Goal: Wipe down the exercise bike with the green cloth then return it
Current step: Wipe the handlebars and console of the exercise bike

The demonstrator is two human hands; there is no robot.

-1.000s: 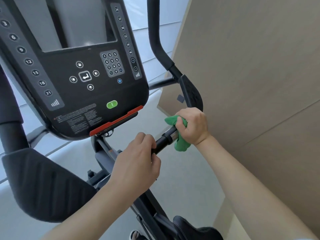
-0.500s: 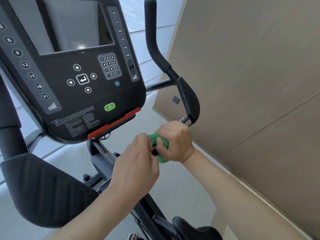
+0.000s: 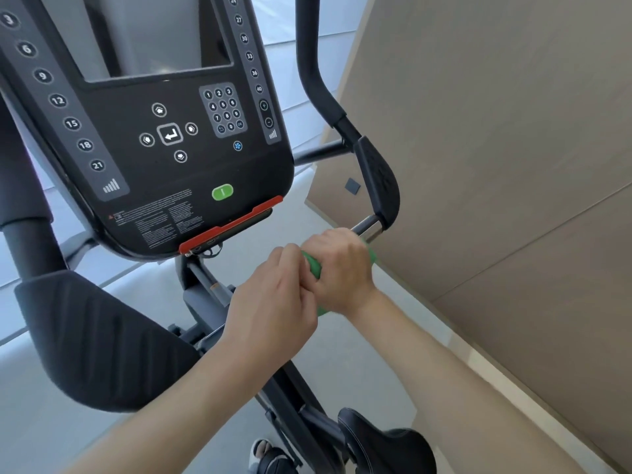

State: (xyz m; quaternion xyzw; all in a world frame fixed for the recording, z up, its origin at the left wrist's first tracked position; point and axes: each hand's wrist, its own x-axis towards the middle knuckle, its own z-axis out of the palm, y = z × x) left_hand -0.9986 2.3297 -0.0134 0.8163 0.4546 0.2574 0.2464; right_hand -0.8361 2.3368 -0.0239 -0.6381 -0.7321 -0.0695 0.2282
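Note:
The exercise bike's black console (image 3: pixel 164 138) fills the upper left, with a right handlebar grip (image 3: pixel 367 225) running down from a black pad (image 3: pixel 378 179). My right hand (image 3: pixel 342 271) grips the green cloth (image 3: pixel 312 263) wrapped round that bar, just below its silver sensor section. Only slivers of the cloth show between the fingers and under the wrist. My left hand (image 3: pixel 270 302) is curled round the same bar right beside the right hand, knuckles touching it.
A beige panelled wall (image 3: pixel 496 165) stands close on the right. The left arm pad (image 3: pixel 102 340) sits at lower left and the black saddle (image 3: pixel 379 439) at the bottom. A sandalled foot (image 3: pixel 265 455) shows on the grey floor below.
My right hand slid the cloth down the bar from beside the pad until it met my left hand, uncovering the silver section. The left hand kept its hold.

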